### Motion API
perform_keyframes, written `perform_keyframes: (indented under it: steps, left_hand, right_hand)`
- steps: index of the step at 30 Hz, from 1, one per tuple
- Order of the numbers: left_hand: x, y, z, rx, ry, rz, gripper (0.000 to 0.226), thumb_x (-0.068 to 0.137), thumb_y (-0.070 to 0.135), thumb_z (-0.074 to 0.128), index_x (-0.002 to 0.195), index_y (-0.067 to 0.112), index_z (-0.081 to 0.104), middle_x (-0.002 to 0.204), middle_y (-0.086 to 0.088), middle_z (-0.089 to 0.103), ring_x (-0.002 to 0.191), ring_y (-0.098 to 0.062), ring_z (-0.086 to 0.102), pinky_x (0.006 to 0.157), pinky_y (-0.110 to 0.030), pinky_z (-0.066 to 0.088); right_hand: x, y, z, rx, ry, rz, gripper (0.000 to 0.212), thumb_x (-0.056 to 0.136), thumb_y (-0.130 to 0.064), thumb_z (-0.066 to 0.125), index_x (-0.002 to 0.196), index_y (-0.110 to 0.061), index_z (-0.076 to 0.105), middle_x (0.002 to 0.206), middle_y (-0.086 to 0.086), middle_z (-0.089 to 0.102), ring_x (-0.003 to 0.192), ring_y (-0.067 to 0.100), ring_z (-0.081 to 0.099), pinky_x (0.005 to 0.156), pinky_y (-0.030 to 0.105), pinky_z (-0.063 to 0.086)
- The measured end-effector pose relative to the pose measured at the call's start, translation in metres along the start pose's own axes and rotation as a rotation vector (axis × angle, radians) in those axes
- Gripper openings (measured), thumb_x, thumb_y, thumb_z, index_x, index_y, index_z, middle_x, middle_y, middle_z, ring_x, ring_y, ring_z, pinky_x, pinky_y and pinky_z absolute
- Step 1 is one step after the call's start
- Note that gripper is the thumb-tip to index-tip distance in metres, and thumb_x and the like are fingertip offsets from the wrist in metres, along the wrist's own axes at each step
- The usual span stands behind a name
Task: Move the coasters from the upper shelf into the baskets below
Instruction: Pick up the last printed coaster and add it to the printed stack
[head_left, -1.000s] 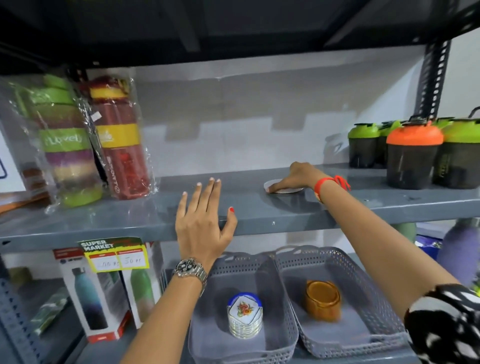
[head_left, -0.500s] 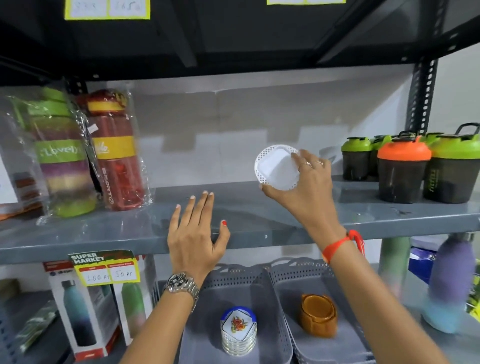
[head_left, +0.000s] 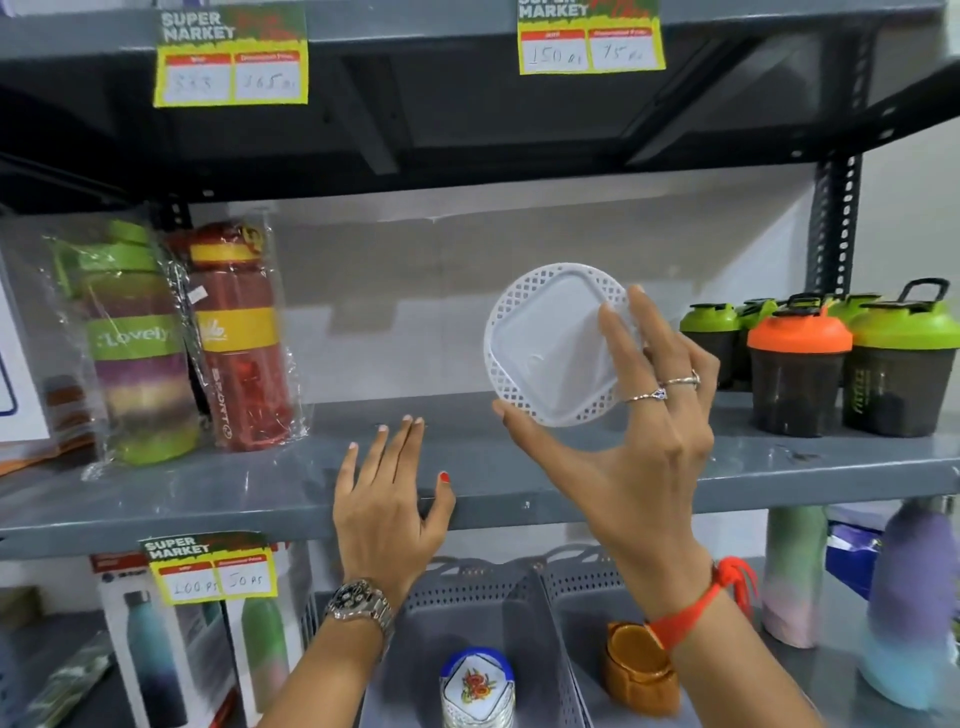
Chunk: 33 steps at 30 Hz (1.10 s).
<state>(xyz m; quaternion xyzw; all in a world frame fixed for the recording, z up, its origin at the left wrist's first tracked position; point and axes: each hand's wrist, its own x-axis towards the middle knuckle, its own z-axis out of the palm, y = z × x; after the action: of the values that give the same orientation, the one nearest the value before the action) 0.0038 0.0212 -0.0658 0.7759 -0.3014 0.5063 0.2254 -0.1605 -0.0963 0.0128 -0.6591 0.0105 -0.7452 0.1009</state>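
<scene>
A white round coaster (head_left: 550, 343) with a lattice rim is held upright above the upper grey shelf (head_left: 519, 467), pinched between the thumb and fingers of my right hand (head_left: 634, 441). My left hand (head_left: 387, 499) rests flat on the shelf's front edge, fingers apart, holding nothing. Below stand two grey perforated baskets. The left basket (head_left: 457, 618) holds a stack of flower-printed coasters (head_left: 477, 686). The right basket (head_left: 582, 597) holds a stack of amber coasters (head_left: 639, 670), partly hidden by my right wrist.
Wrapped bottles (head_left: 239, 338) stand at the shelf's left. Green and orange shaker cups (head_left: 800, 369) crowd its right end. Boxed bottles (head_left: 156, 649) sit lower left, pastel bottles (head_left: 904, 613) lower right. Price tags (head_left: 208, 566) hang on shelf edges.
My right hand picked the white coaster up off the shelf and raised it toward me, turning it upright. My left hand stayed on the shelf edge. The view tilted upward.
</scene>
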Motion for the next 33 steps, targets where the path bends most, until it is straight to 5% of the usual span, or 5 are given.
perform_keyframes:
  steps: [8, 16, 25, 30, 33]
  left_hand:
    - [0.002, 0.002, -0.002, 0.008, -0.041, -0.015, 0.060, 0.087, 0.043, 0.038, 0.130, 0.005, 0.058, 0.130, -0.010, 0.060, 0.120, -0.030, 0.056, 0.107, -0.041, 0.024]
    - [0.000, 0.000, 0.001, -0.006, 0.041, 0.015, 0.057, 0.089, 0.040, 0.040, 0.130, 0.004, 0.057, 0.131, -0.010, 0.059, 0.121, -0.029, 0.056, 0.108, -0.044, 0.028]
    - [0.002, -0.003, 0.004, 0.007, 0.064, 0.041, 0.059, 0.089, 0.042, 0.040, 0.132, 0.005, 0.055, 0.134, -0.009, 0.057, 0.124, -0.028, 0.053, 0.109, -0.043, 0.026]
    - [0.001, -0.002, 0.005, -0.017, 0.122, 0.054, 0.054, 0.089, 0.037, 0.042, 0.130, 0.005, 0.058, 0.131, -0.009, 0.059, 0.122, -0.028, 0.055, 0.108, -0.044, 0.029]
    - [-0.001, -0.003, 0.008, -0.013, 0.144, 0.057, 0.053, 0.088, 0.036, 0.044, 0.128, 0.005, 0.059, 0.129, -0.009, 0.061, 0.120, -0.028, 0.056, 0.107, -0.044, 0.030]
  right_hand:
    - [0.005, -0.014, -0.009, 1.147, -0.271, 0.794, 0.073, 0.049, -0.066, 0.078, 0.109, -0.027, 0.071, 0.109, -0.010, 0.072, 0.106, 0.004, 0.065, 0.087, 0.027, 0.056]
    - [0.004, -0.024, -0.027, 1.942, -0.374, 1.127, 0.058, 0.077, -0.055, 0.059, 0.114, -0.011, 0.070, 0.121, 0.017, 0.067, 0.107, 0.039, 0.063, 0.085, 0.040, 0.057]
    - [-0.050, 0.005, -0.026, 1.803, -0.500, 1.338, 0.066, 0.090, -0.056, 0.050, 0.135, -0.008, 0.051, 0.138, 0.019, 0.054, 0.127, 0.039, 0.048, 0.108, 0.041, 0.041]
    - [-0.144, 0.026, -0.022, 1.618, -0.512, 1.740, 0.070, 0.063, -0.040, 0.082, 0.120, -0.004, 0.065, 0.128, 0.024, 0.062, 0.108, 0.043, 0.062, 0.088, 0.046, 0.055]
    - [-0.183, 0.032, -0.007, 1.328, -0.437, 2.095, 0.053, 0.074, -0.041, 0.067, 0.112, -0.005, 0.068, 0.117, 0.023, 0.068, 0.102, 0.040, 0.065, 0.089, 0.049, 0.052]
